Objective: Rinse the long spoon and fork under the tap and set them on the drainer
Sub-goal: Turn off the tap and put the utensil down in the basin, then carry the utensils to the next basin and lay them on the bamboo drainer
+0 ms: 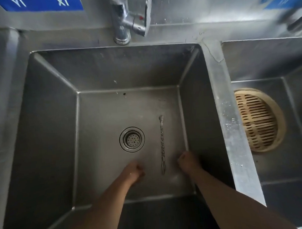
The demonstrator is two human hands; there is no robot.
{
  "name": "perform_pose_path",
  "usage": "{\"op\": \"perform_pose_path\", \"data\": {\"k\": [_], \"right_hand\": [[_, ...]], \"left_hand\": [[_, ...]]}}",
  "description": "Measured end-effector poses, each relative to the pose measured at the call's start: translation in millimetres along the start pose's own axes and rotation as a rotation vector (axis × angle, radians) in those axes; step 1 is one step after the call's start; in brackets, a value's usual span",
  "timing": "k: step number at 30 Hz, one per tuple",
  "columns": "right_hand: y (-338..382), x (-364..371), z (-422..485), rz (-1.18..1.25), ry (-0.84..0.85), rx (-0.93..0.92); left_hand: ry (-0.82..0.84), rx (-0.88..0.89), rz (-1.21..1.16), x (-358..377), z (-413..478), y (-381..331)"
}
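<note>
A long thin metal utensil [162, 143] with a twisted handle lies flat on the floor of the steel sink [97, 117], right of the drain. Its far end is small and rounded, and its near end looks like tines. Whether this is one piece or two lying together I cannot tell. My left hand [134, 172] hovers low in the basin just left of the utensil's near end, fingers curled, nothing seen in it. My right hand [187, 160] is just right of that end, also curled and not touching the utensil. A round beige slatted drainer [259, 120] sits in the right-hand basin.
The chrome tap [121, 26] stands at the back rim, with its lever [147, 13] to the right; no water stream shows. A round drain strainer [132, 139] sits mid-floor. A wet steel divider [226, 109] separates the two basins.
</note>
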State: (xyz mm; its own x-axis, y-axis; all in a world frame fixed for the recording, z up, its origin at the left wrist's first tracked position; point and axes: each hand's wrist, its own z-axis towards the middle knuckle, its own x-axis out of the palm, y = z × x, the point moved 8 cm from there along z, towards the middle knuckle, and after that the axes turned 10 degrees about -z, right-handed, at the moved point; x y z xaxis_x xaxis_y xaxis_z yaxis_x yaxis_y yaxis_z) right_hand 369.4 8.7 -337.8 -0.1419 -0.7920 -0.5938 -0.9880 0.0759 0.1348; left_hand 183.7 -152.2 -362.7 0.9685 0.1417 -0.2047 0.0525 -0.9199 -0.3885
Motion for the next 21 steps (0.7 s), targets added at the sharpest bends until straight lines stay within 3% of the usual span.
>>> {"op": "perform_pose_path", "data": {"k": [12, 18, 21], "right_hand": [[54.8, 7.8, 36.8, 0.07, -0.216, -0.14], [66.2, 3.6, 48.3, -0.051, -0.289, -0.183], [75.9, 5.2, 47.4, -0.119, -0.321, -0.206]], "left_hand": [[-0.356, 0.446, 0.001, 52.0, 43.8, -70.3], [-0.573, 0.505, -0.077, 59.8, 43.0, -67.8], [-0.581, 0.432, -0.15, 61.0, 48.1, -64.6]]}}
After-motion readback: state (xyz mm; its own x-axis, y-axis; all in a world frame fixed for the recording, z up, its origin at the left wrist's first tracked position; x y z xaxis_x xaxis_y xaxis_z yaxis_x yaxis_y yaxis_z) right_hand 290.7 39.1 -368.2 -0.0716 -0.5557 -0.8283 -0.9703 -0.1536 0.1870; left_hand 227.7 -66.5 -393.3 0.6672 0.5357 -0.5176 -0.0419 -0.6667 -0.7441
